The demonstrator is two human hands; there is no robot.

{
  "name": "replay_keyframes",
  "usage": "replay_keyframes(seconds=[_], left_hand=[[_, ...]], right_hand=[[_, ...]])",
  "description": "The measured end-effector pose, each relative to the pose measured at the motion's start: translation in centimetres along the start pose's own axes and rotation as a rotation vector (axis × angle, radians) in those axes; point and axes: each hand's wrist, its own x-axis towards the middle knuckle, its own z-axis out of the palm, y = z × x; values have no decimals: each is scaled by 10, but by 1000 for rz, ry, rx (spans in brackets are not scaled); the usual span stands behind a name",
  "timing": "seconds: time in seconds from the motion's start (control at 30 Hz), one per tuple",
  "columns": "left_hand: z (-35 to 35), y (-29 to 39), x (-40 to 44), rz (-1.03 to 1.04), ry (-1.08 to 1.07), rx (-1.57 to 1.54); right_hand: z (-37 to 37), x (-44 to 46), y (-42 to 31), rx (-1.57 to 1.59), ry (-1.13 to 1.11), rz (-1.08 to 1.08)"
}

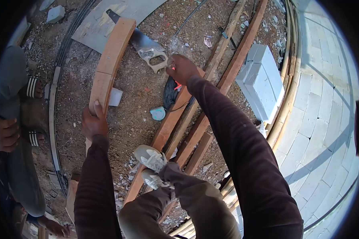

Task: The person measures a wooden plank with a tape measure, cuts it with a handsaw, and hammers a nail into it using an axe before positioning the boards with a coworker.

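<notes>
Reddish wood: your plank (pixel 107 59) spans the upper left, clasped in your left hand (pixel 95 121). Your right hand (pixel 182 71) curls beside the handsaw (pixel 146 43), its hold unclear. Pulling the handsaw could snag the overlapping plank.

Left thumb (pixel 97 108): extended | Right fingers (pixel 174 63): curled | Right arm (pixel 239 131): outstretched

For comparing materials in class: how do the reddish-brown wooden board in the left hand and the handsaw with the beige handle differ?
The reddish-brown wooden board is thick; the beige-handled handsaw has a thin metal blade.
The left hand holds the board, not the handsaw.
The board crosses in front; the handsaw's blade is partly hidden behind it.
Both look long.
</notes>
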Motion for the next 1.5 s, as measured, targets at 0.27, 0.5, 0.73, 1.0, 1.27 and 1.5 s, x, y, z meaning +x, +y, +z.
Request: replay_keyframes(seconds=[0.27, 0.5, 0.73, 1.0, 1.27, 1.5], left_hand=[[-5, 3, -3, -30, -127, -36], [1, 0, -1, -3, -66, -16], [-5, 2, 1, -34, -125, 10], [2, -9, 1, 111, 58, 12], [-4, -4, -3, 41, 66, 7], [-4, -5, -5, 6, 53, 9]], right_hand=[[124, -3, -28, -664, 35, -57], [118, 15, -25, -570, 183, 5], [94, 27, -11, -753, 72, -169], [93, 60, -4, -730, -105, -249], [-10, 28, 30, -151, 122, -514], [-109, -51, 56, 422, 188, -168]])
